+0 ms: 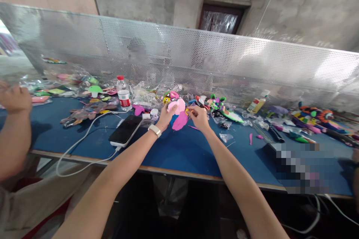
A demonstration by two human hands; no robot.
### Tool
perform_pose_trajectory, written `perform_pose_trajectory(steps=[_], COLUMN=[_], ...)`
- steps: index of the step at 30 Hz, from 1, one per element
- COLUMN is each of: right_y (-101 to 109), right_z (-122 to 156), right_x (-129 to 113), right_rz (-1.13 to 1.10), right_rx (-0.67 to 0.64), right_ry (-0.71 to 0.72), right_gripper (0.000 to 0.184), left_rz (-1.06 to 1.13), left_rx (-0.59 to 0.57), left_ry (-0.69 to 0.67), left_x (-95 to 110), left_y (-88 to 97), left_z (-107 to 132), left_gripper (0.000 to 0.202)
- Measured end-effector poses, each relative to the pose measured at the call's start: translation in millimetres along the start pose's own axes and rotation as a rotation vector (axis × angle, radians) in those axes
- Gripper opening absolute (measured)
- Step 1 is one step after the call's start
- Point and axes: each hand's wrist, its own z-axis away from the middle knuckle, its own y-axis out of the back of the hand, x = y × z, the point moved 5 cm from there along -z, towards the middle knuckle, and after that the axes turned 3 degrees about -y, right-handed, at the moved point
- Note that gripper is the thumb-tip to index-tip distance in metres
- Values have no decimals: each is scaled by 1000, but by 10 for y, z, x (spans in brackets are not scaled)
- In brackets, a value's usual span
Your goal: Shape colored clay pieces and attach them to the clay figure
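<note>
My left hand point(164, 117), with a pale watch band at the wrist, is closed on a pink clay figure point(180, 121). The figure has a light pink upper part and a darker pink lower part, held above the blue table. At its right side my right hand point(199, 118) pinches a small yellow piece point(187, 111) between thumb and fingertips, touching or very close to the pink surface. Behind the hands lies a colourful clay figure point(171, 97) with yellow and pink parts. A thin pink stick point(193, 127) rests below my right hand.
A phone on a white power bank point(125, 130) with a cable lies left, near a water bottle point(123, 94). Clay figures and plastic bags line the perforated metal screen point(179, 52). Another person's arm point(15, 130) is at far left. A glue bottle point(256, 102) stands right.
</note>
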Motion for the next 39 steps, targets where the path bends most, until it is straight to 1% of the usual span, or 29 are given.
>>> perform_pose_trajectory(steps=[7, 11, 15, 20, 26, 33, 37, 39], right_y=[58, 55, 65, 81, 91, 104, 103, 112], right_z=[24, 37, 41, 45, 48, 32, 24, 20], right_x=[-62, -65, -74, -96, -106, -28, 7, 5], right_rz=[146, 163, 158, 152, 130, 83, -33, -83], right_rx=[107, 129, 151, 173, 199, 229, 257, 271], right_ry=[111, 116, 126, 115, 124, 52, -27, -47], right_gripper=[27, 30, 31, 31, 26, 26, 30, 32], left_rz=[45, 70, 79, 93, 48, 30, 44, 48], left_rx=[-24, -33, -42, -74, -112, -141, -98, -98], left_ry=[39, 68, 96, 79, 36, 54, 78, 78], left_x=[-70, -85, -57, -13, 23, -17, -50, -48], left_y=[-29, -43, -66, -100, -116, -130, -121, -123], left_z=[-5, 8, 37, 57, 68, 74, 79, 81], left_gripper=[53, 52, 52, 52, 52, 52, 53, 53])
